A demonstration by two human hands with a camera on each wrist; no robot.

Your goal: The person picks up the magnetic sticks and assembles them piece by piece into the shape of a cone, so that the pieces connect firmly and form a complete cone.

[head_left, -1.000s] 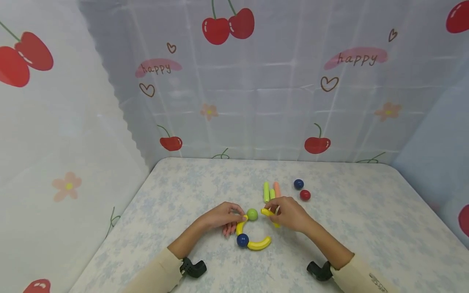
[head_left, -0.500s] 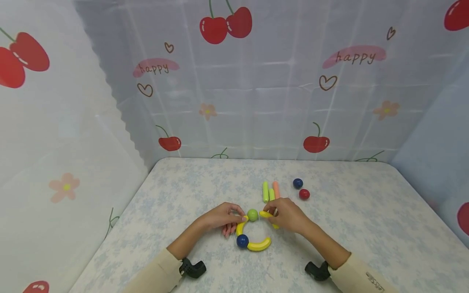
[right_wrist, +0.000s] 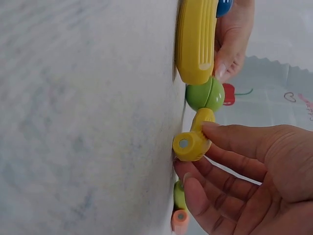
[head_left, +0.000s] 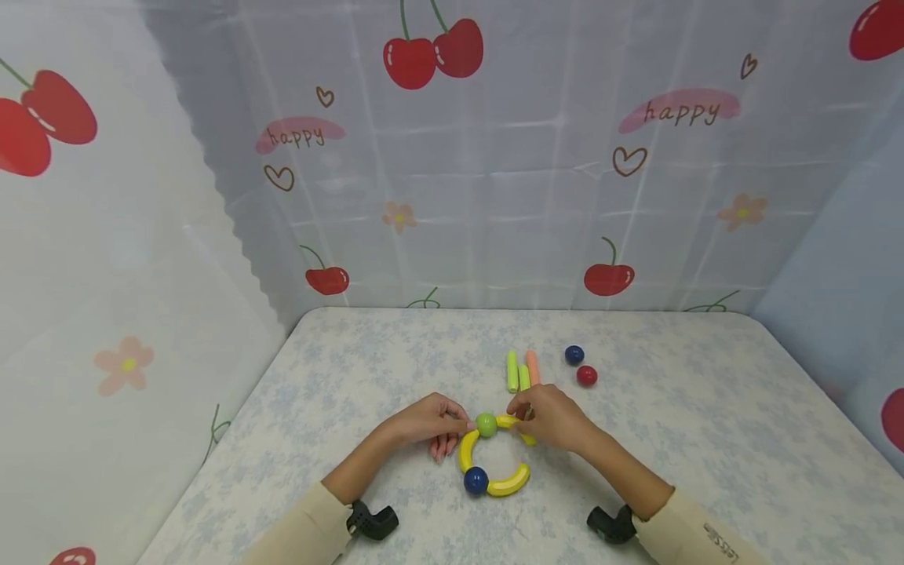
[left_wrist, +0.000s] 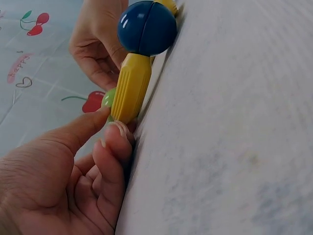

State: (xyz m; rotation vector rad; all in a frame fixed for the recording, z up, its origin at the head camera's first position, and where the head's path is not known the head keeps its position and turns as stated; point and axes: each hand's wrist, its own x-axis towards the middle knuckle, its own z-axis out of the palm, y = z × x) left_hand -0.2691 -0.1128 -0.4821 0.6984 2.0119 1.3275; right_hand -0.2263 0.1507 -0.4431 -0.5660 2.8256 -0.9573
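Note:
Curved yellow magnetic rods and balls form a ring with a gap at its right side. My left hand [head_left: 427,420] pinches the upper end of the left yellow rod [head_left: 467,453], right beside the green ball [head_left: 486,425]. A blue ball [head_left: 476,481] joins that rod to the lower yellow rod [head_left: 510,482]. My right hand [head_left: 554,417] pinches another curved yellow rod [right_wrist: 188,148] between thumb and fingers. Its far end touches the green ball, and its free end shows a silver disc in the right wrist view. Fingers partly hide it in the head view.
Behind my right hand lie two light green sticks [head_left: 512,371] and an orange stick [head_left: 533,366]. A second blue ball [head_left: 574,355] and a red ball [head_left: 587,376] sit farther right. The patterned tabletop [head_left: 381,353] meets a cherry-print curtain [head_left: 494,196] at the back.
The right hand's yellow rod has closed up against the green ball, which it stood apart from earlier. The joined pieces have shifted slightly toward me and to the right.

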